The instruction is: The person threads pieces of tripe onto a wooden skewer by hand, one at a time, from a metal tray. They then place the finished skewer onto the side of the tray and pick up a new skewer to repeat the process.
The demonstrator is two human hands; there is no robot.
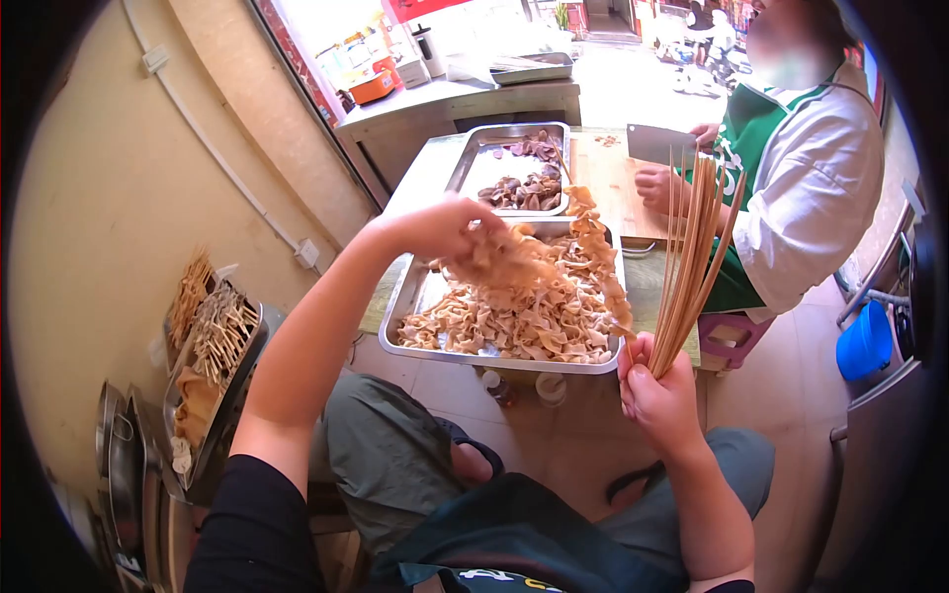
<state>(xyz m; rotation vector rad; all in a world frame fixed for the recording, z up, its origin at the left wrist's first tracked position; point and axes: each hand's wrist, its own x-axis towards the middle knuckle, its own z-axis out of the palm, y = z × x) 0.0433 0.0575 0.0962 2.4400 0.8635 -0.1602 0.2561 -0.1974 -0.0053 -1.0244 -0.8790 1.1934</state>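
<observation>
Over the left part of a metal tray (390,336) of pale, folded food pieces (514,321), my left hand (479,235) is curled downward. Motion smears its fingers and the pieces around them, so its grip is unclear. At the tray's right front corner, my right hand (664,390) is closed around a thick bundle of bare wooden skewers (692,267) pointing up. The same hand also holds one skewer threaded with pale pieces (593,232), which slants up and left over the tray's right side.
Behind lies another tray (474,163) with dark slices. At the right, a co-worker (806,188) in a green apron holds a cleaver (657,144) over a cutting board (618,188). Filled skewers (222,331) stand in a container at the left, near the wall. A blue bucket (863,341) is at far right.
</observation>
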